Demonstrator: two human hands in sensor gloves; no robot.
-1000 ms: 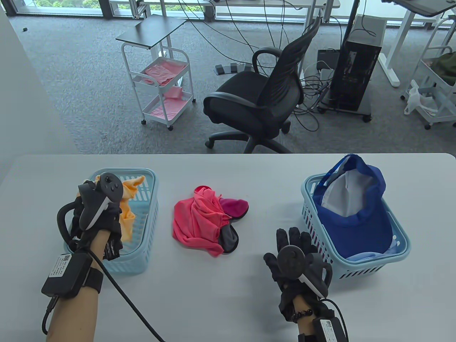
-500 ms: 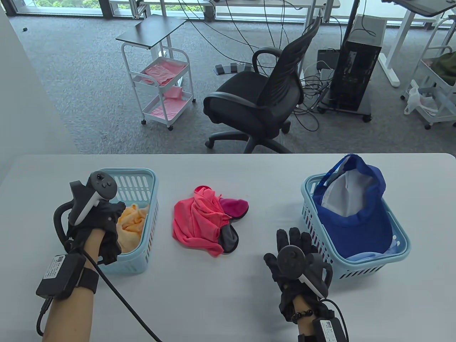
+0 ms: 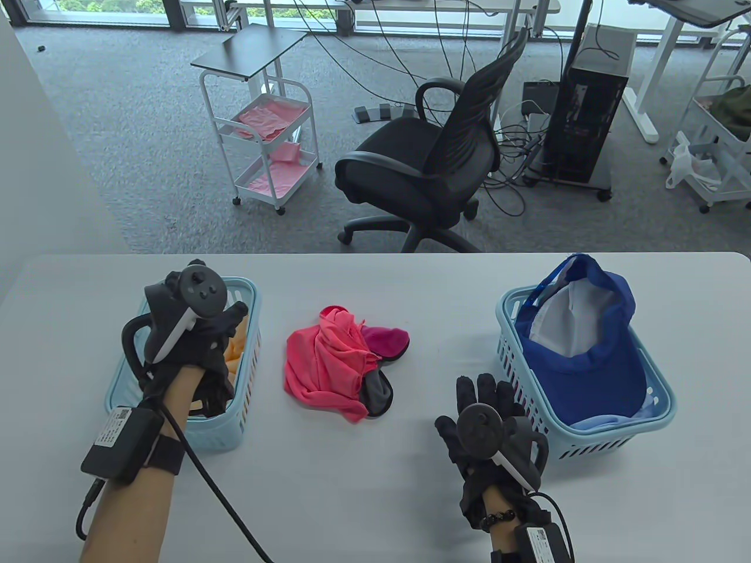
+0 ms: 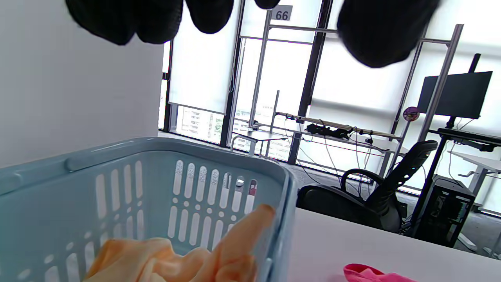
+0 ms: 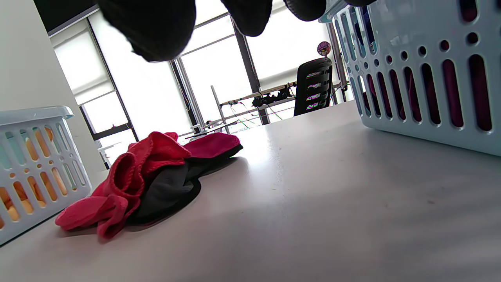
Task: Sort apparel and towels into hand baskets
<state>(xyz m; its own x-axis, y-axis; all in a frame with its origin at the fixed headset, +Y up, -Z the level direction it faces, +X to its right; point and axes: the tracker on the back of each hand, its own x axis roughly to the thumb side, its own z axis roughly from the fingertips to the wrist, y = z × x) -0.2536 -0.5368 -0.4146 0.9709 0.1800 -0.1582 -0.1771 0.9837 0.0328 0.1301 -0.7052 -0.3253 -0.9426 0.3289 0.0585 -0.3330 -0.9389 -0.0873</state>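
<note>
My left hand [image 3: 205,334] hovers over the left light-blue basket [image 3: 214,437] with fingers spread and holds nothing; its fingertips [image 4: 372,35] hang free in the left wrist view. An orange cloth [image 3: 237,352] lies inside that basket and also shows in the left wrist view [image 4: 188,262]. A pink cloth [image 3: 320,363] lies crumpled at the table's middle on a magenta and black piece [image 3: 384,346]. My right hand [image 3: 481,410] rests flat on the table, fingers spread, beside the right basket [image 3: 587,443], which holds a blue cap [image 3: 587,363].
The pink pile [image 5: 129,184] lies between the two baskets, with bare table around it. The right basket's wall [image 5: 426,78] is close to my right hand. Beyond the table's far edge stand an office chair [image 3: 422,164] and a white cart [image 3: 270,146].
My left hand let go of the orange cloth, which dropped into the left basket. The hand then moved right over the basket. The right hand has not moved.
</note>
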